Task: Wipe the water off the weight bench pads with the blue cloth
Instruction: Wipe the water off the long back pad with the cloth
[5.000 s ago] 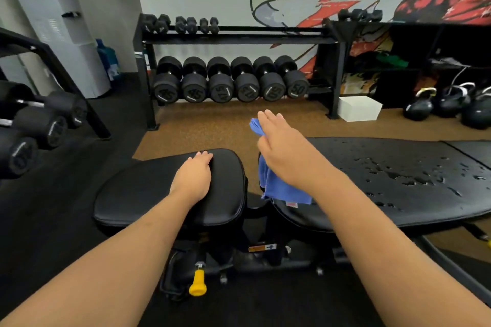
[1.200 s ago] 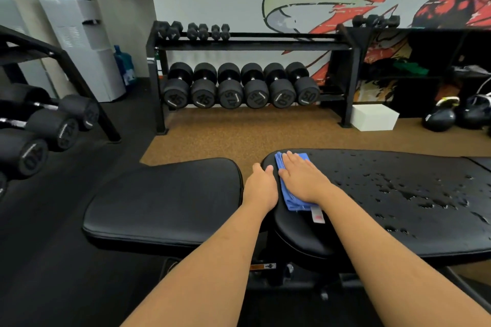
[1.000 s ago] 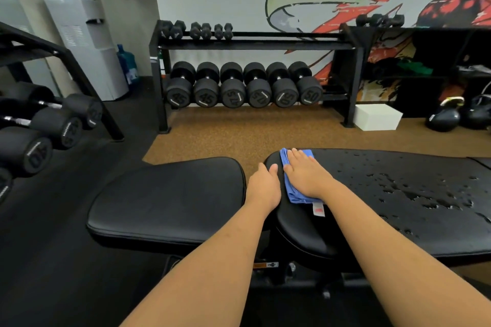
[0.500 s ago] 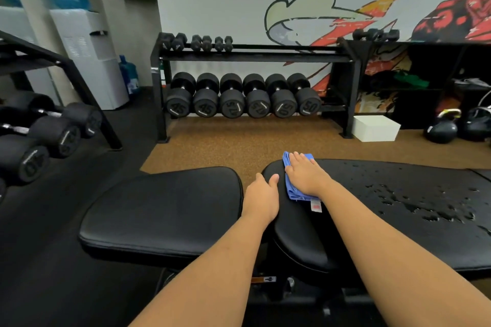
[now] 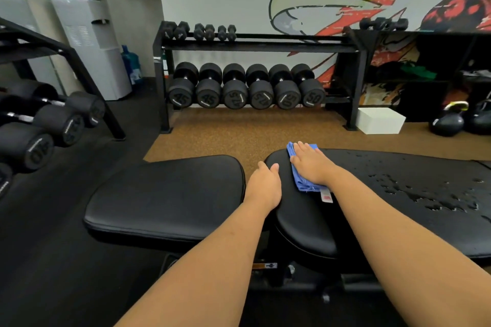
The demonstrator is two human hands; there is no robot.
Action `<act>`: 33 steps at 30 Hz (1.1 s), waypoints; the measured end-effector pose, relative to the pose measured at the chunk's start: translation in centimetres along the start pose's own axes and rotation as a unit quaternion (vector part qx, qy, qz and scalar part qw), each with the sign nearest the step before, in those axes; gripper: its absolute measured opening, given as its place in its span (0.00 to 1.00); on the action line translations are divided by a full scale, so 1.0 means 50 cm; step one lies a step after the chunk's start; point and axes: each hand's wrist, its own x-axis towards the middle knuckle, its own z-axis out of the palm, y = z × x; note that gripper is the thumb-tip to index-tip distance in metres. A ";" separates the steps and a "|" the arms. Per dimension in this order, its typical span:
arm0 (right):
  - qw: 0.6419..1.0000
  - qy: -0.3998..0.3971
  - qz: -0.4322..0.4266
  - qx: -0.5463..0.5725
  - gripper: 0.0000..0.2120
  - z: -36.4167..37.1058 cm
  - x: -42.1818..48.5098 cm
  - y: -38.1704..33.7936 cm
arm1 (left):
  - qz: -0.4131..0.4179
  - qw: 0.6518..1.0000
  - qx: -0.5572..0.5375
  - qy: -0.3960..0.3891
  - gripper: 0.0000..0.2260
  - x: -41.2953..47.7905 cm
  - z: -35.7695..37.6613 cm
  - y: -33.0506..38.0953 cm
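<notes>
"Where's the blue cloth [image 5: 301, 183]?"

"On the bench, folded into a strip on the long pad [image 5: 403, 167], right up at its far left corner. One end reaches the pad's far edge, and a small white tag [image 5: 326, 196] with a red mark sticks out from the near end."

"Is anyone holding it?"

"The right hand [image 5: 312, 167] lies flat on top of it, palm down, fingers straight and close together, pointing toward the dumbbell rack [image 5: 255, 45]. It presses the cloth to the pad; nothing is pinched."

"And the other hand?"

"The left hand [image 5: 265, 186] rests on the rounded left end of that same pad, just beside the cloth, and holds nothing. The thumb lies on the pad's top. The fingers dip toward the gap before the seat pad [image 5: 164, 194], and I can't tell how far they curl."

"The water [image 5: 425, 198]?"

"Drops and small puddles are scattered over the long pad toward its right end, well apart from the cloth."

"What else is around?"

"Past the bench's far edge there's brown flooring [image 5: 252, 135], then the rack, with six big dumbbells [image 5: 247, 90] on the lower rail and small ones [image 5: 202, 32] on top. A white box [image 5: 380, 121] stands by the rack's right leg, with kettlebells [image 5: 447, 125] further right. More dumbbells [image 5: 45, 127] sit off the bench's left end, and a white water dispenser [image 5: 90, 45] stands behind them."
</notes>
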 end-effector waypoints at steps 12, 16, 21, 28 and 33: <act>0.999 0.009 -0.052 0.001 0.28 0.022 -0.194 -0.022 | 0.069 0.992 0.106 -0.002 0.18 -0.028 -0.017 0.014; 1.000 -0.004 -0.020 0.004 0.27 0.001 -0.088 -0.014 | 0.117 0.986 0.115 0.008 0.17 -0.027 -0.019 0.018; 0.999 0.024 -0.043 0.010 0.27 0.020 -0.243 -0.023 | 0.098 0.987 0.127 0.000 0.18 0.004 -0.009 0.029; 0.998 0.002 -0.057 -0.002 0.27 0.003 -0.202 0.004 | 0.060 0.991 0.114 -0.020 0.29 0.001 0.018 0.036; 0.999 -0.009 -0.031 -0.001 0.27 -0.010 -0.088 0.010 | 0.078 0.982 0.170 -0.035 0.29 0.030 0.024 0.032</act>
